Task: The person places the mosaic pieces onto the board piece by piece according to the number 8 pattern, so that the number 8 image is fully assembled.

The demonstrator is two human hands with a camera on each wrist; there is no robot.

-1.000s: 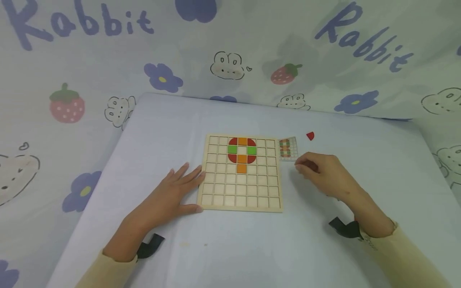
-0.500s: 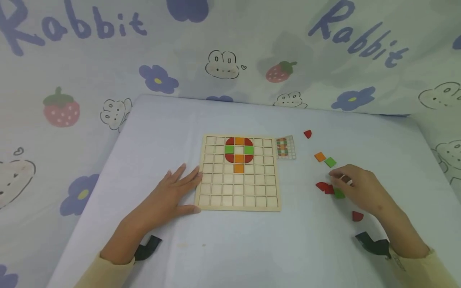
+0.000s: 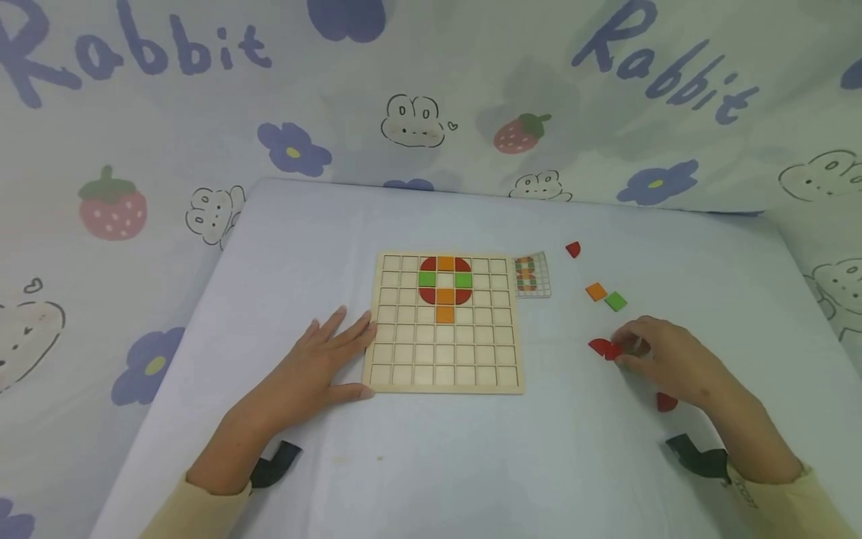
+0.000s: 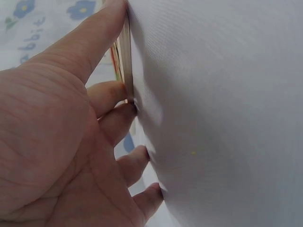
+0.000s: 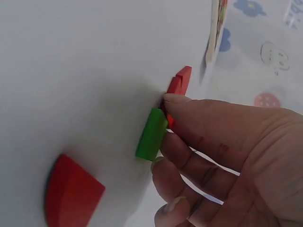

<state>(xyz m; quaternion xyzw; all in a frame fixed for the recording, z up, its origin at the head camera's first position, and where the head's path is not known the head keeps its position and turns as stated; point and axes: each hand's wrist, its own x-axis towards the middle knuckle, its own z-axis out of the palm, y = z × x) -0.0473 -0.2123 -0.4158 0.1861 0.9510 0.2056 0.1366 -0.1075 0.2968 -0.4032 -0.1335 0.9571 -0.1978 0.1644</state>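
A wooden grid board (image 3: 404,352) lies mid-table, with red, green and orange tiles (image 3: 445,282) set in its upper rows. My left hand (image 3: 337,355) lies flat beside it, fingers along the left edge and thumb at the front corner (image 4: 125,56). My right hand (image 3: 633,352) is curled over loose pieces to the right of the board. In the right wrist view its thumb and finger (image 5: 189,109) pinch a green tile (image 5: 151,135) lying against red pieces (image 5: 179,80). The head view hides that tile; the red pieces (image 3: 601,347) show at the fingertips.
A small pattern card (image 3: 533,275) lies at the board's upper right corner. Loose pieces lie around it: a red quarter (image 3: 573,248), an orange tile (image 3: 595,292), a green tile (image 3: 616,302) and a red quarter (image 3: 667,403) near my right wrist. Printed cloth hangs behind the table.
My right hand left the pattern card and moved right and toward me to the loose pieces, then shifted left over a green tile. The left hand has stayed put.
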